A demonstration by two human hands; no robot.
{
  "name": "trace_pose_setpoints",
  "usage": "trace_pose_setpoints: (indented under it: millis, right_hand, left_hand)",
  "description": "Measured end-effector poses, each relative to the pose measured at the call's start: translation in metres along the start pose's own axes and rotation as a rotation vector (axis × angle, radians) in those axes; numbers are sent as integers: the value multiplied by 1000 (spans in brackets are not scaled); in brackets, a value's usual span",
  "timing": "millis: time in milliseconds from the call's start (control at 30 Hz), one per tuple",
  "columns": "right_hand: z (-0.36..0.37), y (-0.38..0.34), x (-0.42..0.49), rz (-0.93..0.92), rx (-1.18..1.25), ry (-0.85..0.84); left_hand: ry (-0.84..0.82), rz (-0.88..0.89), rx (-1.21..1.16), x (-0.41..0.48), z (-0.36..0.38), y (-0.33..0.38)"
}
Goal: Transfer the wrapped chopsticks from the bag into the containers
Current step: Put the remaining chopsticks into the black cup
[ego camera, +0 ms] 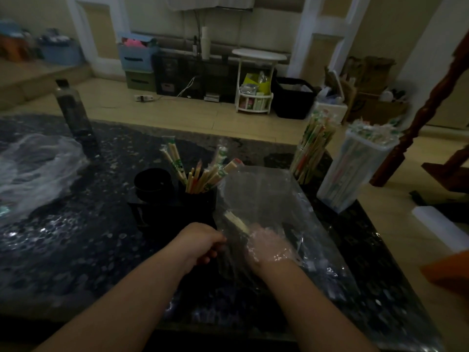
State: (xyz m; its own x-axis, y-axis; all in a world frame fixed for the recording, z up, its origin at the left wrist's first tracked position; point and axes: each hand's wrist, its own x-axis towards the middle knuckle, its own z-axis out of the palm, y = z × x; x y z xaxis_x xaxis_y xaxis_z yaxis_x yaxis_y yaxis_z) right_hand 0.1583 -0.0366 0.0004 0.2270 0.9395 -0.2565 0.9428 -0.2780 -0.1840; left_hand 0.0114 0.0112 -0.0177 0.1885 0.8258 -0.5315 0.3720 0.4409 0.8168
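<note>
A clear plastic bag [269, 196] lies on the dark speckled table [76, 250] in front of me. My left hand [203, 243] grips the bag's left edge near its mouth. My right hand [269, 246] is inside the bag, seen through the plastic, its fingers around a wrapped chopstick [236, 222]; the grip is blurred. Just behind stands a black container [200, 199] holding several wrapped chopsticks [200, 174]. An empty black cup-shaped container [152, 184] sits to its left.
At the right edge of the table stand a clear jar [311, 153] and a white rectangular tub [355, 168], both full of wrapped chopsticks. A dark bottle [73, 110] and a crumpled plastic bag [33, 168] are on the left. Wooden furniture rises at far right.
</note>
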Motion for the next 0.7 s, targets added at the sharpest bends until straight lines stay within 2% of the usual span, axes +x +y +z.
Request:
trace_pose_setpoints:
  millis: [100,333,533,700]
  right_hand:
    - [1,-1,0,-20,-22,-49]
    - [2,17,-5,32,4,-54]
    - [-19,28,-21,-145,-86,-153]
    - [-41,31,-40,-277,-193,-94]
  left_hand:
    - [70,7,-98,7,2,-2]
    - [95,2,-272,13,11,-1]
    - [134,-15,-323,17,17,-5]
    - [200,28,-341,20,18,-4]
